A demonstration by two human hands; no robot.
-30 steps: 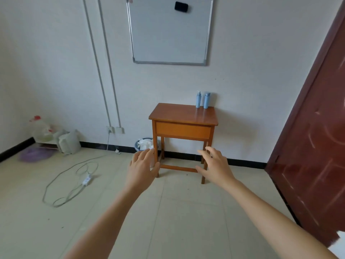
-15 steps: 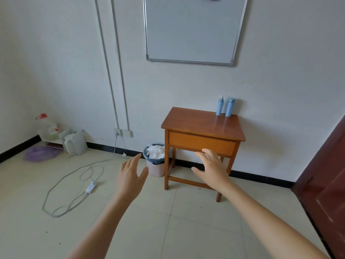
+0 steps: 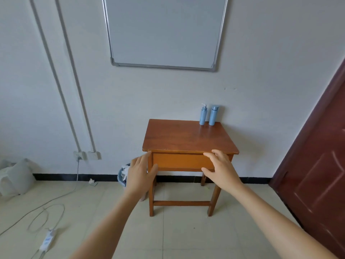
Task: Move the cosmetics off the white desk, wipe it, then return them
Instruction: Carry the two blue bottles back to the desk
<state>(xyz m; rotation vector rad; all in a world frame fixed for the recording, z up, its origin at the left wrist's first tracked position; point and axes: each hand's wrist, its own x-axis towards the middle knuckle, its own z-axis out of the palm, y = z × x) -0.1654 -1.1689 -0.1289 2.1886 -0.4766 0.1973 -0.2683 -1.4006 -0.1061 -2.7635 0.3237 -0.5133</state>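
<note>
Change: Over the last second I have closed in on the wooden desk [image 3: 188, 137]. It now fills the middle of my view, and both hands have risen from the open floor to its front edge.
Meaning: I judge this as the approach to the bottles. No white desk is in view, so these may be parked here awaiting their return.
Left hand [image 3: 139, 172]: Fingers straight and together, holding nothing, at the desk's front left corner.
Right hand [image 3: 220, 168]: Fingers spread and relaxed, holding nothing, over the drawer front. I cannot tell whether either hand touches the wood or only overlaps it.
Cosmetics: A blue pump bottle [image 3: 203, 114] and a blue capped bottle [image 3: 213, 115] stand upright, just beside each other, at the back right corner, well apart from both hands.
Surface: Brown top with a slight sheen, bearing only the bottles.
Room: Whiteboard [image 3: 164, 30] above, dark red door [image 3: 317, 165] at right, waste bin [image 3: 122, 174] behind my left hand, power strip [image 3: 47, 240] and cable on the tiled floor.
</note>
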